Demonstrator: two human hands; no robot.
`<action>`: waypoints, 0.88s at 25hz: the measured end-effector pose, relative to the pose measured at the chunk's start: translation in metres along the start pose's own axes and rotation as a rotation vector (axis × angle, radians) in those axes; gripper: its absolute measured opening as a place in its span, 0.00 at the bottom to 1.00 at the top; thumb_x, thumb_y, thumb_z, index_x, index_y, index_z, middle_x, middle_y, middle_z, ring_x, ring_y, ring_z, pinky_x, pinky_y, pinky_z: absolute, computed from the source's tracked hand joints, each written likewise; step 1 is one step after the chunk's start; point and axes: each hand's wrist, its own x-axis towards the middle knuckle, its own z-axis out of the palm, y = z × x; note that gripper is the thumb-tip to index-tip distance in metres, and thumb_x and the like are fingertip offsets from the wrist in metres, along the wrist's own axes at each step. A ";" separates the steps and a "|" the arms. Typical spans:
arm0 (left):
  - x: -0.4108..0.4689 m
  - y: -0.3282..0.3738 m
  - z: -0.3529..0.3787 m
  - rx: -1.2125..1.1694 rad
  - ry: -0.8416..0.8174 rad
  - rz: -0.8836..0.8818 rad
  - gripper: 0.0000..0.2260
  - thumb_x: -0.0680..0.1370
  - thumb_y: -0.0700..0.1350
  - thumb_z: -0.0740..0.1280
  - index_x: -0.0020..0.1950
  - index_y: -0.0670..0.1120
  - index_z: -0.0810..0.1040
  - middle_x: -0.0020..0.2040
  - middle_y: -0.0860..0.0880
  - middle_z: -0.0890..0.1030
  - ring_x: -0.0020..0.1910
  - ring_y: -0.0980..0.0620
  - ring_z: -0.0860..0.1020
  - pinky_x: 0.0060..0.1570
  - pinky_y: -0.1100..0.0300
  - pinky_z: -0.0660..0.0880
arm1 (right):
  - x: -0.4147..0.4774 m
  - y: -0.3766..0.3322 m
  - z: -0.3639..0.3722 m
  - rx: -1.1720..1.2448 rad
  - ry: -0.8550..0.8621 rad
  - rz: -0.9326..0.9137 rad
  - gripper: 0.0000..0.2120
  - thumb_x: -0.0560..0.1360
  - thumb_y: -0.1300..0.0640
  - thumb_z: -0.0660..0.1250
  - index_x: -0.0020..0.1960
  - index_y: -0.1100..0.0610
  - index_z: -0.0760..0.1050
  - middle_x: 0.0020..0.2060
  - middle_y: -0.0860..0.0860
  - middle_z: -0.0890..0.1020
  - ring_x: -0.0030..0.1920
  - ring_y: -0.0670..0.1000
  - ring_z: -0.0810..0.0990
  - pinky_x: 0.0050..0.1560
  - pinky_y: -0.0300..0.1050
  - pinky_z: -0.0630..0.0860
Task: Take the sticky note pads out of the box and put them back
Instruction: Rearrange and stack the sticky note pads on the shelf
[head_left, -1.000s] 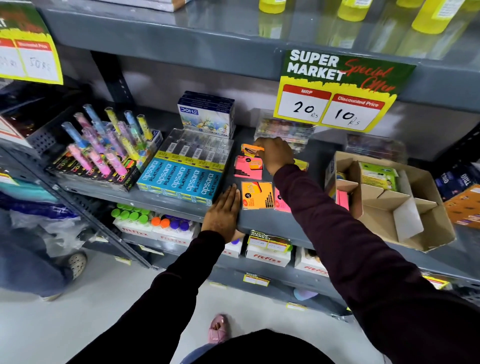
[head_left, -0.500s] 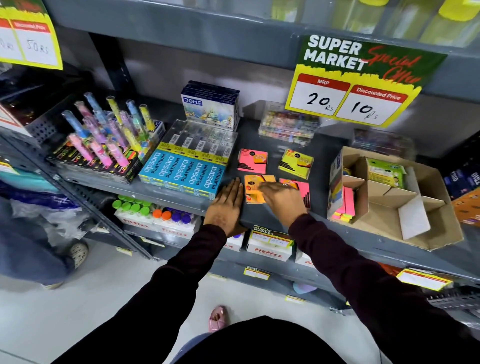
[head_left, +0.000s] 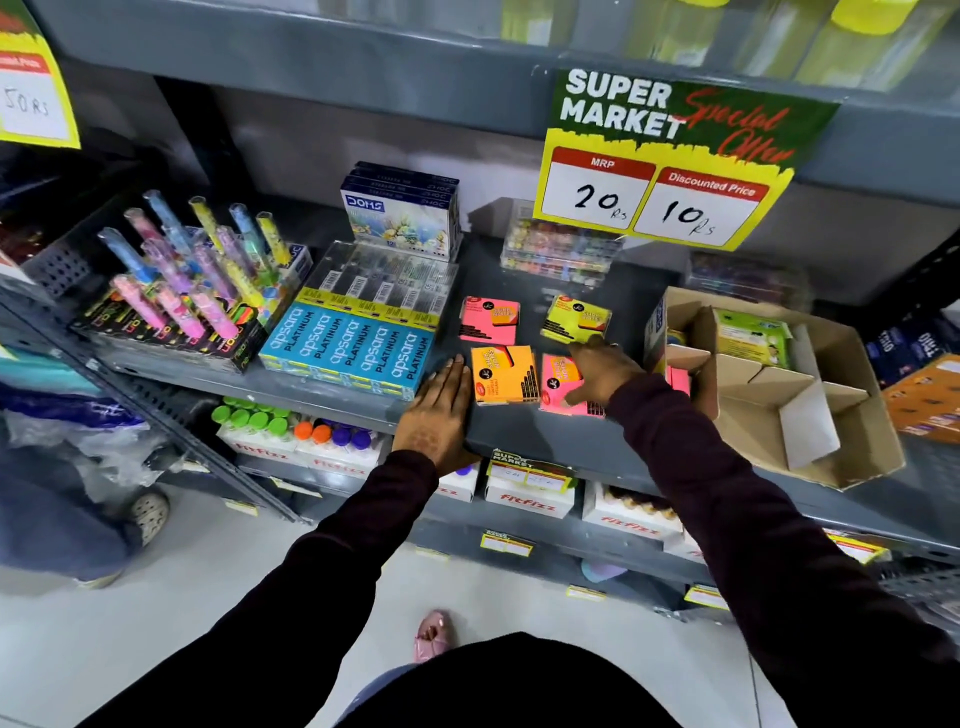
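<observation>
On the grey shelf (head_left: 545, 441) lie four sticky note pads: the right hand (head_left: 602, 371), fingers spread, presses the 3 o'clock pink pad (head_left: 558, 387); the left hand (head_left: 439, 405) rests flat, holding nothing, at 9 o'clock.

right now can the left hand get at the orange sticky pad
Probably yes: the left hand lies flat on the shelf right beside the orange pad, with nothing between them; the right hand is over the neighbouring pink pad.

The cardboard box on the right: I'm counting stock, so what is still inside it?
Inside the cardboard box are a green packet at the back, pink sticky pads at its left wall, and folded cardboard dividers. Anything under the dividers or behind the flap is hidden.
</observation>
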 end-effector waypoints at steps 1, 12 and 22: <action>0.000 0.000 0.000 -0.007 0.000 -0.002 0.54 0.63 0.61 0.75 0.74 0.37 0.48 0.77 0.38 0.52 0.76 0.43 0.53 0.74 0.51 0.50 | 0.002 -0.001 -0.006 -0.018 0.031 -0.002 0.29 0.70 0.52 0.74 0.66 0.63 0.71 0.66 0.62 0.70 0.68 0.63 0.67 0.68 0.51 0.67; 0.000 0.001 0.003 0.068 0.010 -0.015 0.46 0.72 0.58 0.66 0.74 0.38 0.41 0.77 0.40 0.46 0.76 0.45 0.47 0.72 0.56 0.41 | 0.039 -0.021 -0.088 0.249 0.282 -0.030 0.11 0.74 0.62 0.68 0.54 0.66 0.80 0.56 0.63 0.82 0.58 0.61 0.80 0.59 0.51 0.77; 0.005 0.000 0.010 0.036 0.068 0.002 0.33 0.79 0.49 0.58 0.74 0.38 0.41 0.77 0.40 0.48 0.76 0.45 0.50 0.72 0.56 0.42 | 0.086 -0.061 -0.036 0.831 0.239 0.329 0.14 0.78 0.59 0.66 0.57 0.69 0.77 0.60 0.63 0.80 0.61 0.60 0.80 0.59 0.49 0.76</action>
